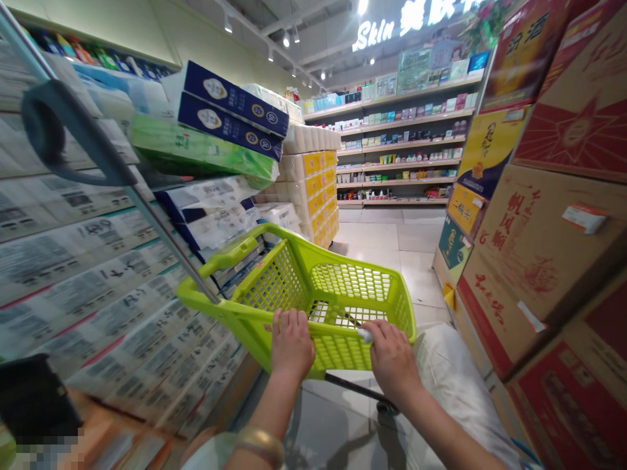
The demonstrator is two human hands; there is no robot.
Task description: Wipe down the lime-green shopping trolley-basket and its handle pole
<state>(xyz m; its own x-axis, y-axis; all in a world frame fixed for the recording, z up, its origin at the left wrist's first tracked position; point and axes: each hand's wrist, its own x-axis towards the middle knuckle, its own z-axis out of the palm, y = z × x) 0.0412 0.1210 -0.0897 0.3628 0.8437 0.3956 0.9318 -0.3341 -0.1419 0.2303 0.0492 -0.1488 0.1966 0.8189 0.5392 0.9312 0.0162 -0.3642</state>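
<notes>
A lime-green shopping cart basket [343, 349] with latticed walls stands before me, tilted in view. My left hand [292, 343] is closed over its near rim, fingers curled inside. Further right along the same rim is my right hand [394, 356], with a small crumpled white piece [365, 335], like tissue or cloth, pinched at its fingers and pressed against the rim. Nothing shows lying in the basket. From its left end a metal pole [166, 238] rises to a dark grey handle [81, 140], which neither hand touches. A black wheel [387, 408] shows underneath.
Stacked paper packs [98, 261] line the left side, with a green tissue pack [200, 147] jutting out. Cardboard cartons [529, 241] rise on the right. Tiled floor [372, 238] runs between them to product shelves [401, 143]. A black object [36, 398] is at lower left.
</notes>
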